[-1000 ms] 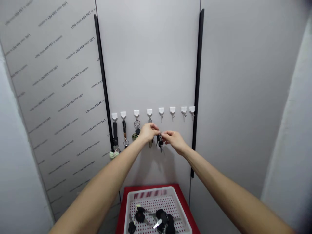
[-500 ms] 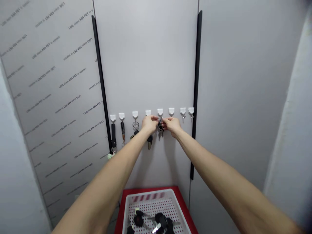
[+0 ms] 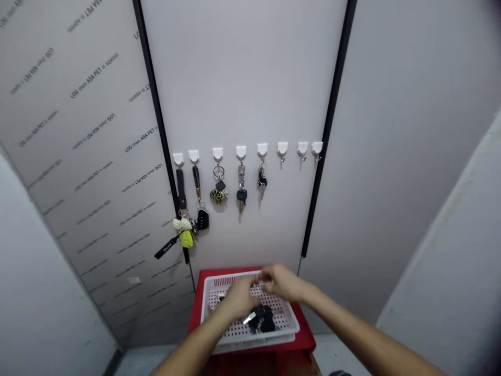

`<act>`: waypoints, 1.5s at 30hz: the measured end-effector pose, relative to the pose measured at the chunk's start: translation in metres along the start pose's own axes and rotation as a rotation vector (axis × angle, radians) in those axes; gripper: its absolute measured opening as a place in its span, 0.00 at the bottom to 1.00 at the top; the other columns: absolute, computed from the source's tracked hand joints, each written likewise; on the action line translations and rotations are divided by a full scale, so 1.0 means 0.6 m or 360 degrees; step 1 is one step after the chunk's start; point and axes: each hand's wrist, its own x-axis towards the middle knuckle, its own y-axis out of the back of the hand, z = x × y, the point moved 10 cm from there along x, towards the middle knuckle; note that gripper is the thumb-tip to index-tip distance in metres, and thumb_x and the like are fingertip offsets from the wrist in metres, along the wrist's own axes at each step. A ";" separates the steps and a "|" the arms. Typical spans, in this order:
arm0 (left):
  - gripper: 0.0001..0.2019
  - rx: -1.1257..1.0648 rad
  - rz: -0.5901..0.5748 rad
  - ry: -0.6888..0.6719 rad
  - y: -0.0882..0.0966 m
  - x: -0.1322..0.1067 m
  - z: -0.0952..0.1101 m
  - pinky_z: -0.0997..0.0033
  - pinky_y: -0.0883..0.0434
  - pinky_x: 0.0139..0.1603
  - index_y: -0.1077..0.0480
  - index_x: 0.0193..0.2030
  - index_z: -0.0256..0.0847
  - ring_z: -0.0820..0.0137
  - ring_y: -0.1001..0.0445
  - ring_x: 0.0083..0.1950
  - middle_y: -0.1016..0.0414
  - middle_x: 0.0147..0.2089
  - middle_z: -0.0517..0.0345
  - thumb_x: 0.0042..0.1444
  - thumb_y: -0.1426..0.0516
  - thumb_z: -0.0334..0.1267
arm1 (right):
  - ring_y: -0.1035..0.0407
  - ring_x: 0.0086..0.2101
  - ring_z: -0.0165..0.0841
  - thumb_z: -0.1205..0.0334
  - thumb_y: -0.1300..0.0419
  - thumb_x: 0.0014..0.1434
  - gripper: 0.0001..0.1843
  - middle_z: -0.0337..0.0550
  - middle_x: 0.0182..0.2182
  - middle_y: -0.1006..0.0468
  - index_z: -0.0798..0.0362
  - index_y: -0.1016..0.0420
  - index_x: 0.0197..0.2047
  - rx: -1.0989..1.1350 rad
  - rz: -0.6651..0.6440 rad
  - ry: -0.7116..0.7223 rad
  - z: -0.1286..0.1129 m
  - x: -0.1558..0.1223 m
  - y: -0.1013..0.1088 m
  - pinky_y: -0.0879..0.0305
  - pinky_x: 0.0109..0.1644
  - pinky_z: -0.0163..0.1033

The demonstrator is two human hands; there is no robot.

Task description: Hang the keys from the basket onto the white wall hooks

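Below the "LOG chem ASA PET" panel (image 3: pixel 78 130), left hand (image 3: pixel 239 298) and right hand (image 3: pixel 282 282) blur over basket (image 3: pixel 290 327) keys (image 3: pixel 263 319), grip unclear.

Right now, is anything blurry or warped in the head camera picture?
Head view: left hand and right hand are motion-blurred over the white basket; the hung keys look sharp; the black strips splay outward, wide-angle distortion; lighting soft, even.

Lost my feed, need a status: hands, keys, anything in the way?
Left hand, right hand over white basket, blurred, grip unclear. Loose keys beneath them. Five wall hooks loaded, three bare. Nothing seen blocking.
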 end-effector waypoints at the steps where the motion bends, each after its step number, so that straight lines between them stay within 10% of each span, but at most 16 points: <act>1: 0.18 0.0142 -0.0044 -0.0008 -0.025 -0.008 -0.016 0.71 0.42 0.43 0.36 0.37 0.39 0.66 0.38 0.42 0.34 0.40 0.54 0.33 0.48 0.29 | 0.36 0.25 0.34 0.70 0.44 0.30 0.09 0.42 0.21 0.28 0.57 0.30 0.22 -0.0144 -0.0143 -0.0019 0.014 -0.014 -0.041 0.42 0.29 0.35; 5: 0.15 0.0437 -0.0079 -0.0033 -0.073 -0.017 -0.050 0.70 0.41 0.37 0.35 0.34 0.36 0.65 0.37 0.39 0.34 0.38 0.50 0.34 0.49 0.30 | 0.37 0.35 0.37 0.69 0.48 0.36 0.15 0.50 0.32 0.29 0.57 0.31 0.31 -0.0806 -0.0395 -0.0094 0.056 -0.043 -0.123 0.45 0.37 0.38; 20: 0.08 -0.0016 0.0066 -0.0002 -0.054 -0.009 -0.076 0.79 0.44 0.28 0.35 0.27 0.37 0.76 0.39 0.27 0.34 0.24 0.62 0.39 0.52 0.31 | 0.39 0.28 0.27 0.64 0.52 0.44 0.07 0.40 0.25 0.31 0.54 0.34 0.25 -0.0411 -0.0079 -0.0057 0.071 -0.043 -0.110 0.49 0.30 0.30; 31: 0.05 -0.0864 0.0115 -0.0086 0.038 0.038 0.014 0.80 0.44 0.23 0.35 0.23 0.33 0.81 0.44 0.20 0.40 0.17 0.64 0.38 0.49 0.32 | 0.45 0.18 0.22 0.61 0.50 0.42 0.08 0.35 0.15 0.38 0.58 0.38 0.21 0.0820 0.0252 -0.0167 0.044 -0.013 0.006 0.47 0.24 0.30; 45: 0.02 -0.1235 0.0297 -0.0025 0.128 0.059 0.071 0.80 0.43 0.21 0.37 0.22 0.33 0.82 0.40 0.17 0.37 0.16 0.64 0.40 0.49 0.30 | 0.44 0.16 0.21 0.62 0.47 0.39 0.08 0.34 0.13 0.36 0.60 0.35 0.23 0.0947 0.0506 -0.0185 0.002 0.015 0.126 0.46 0.22 0.30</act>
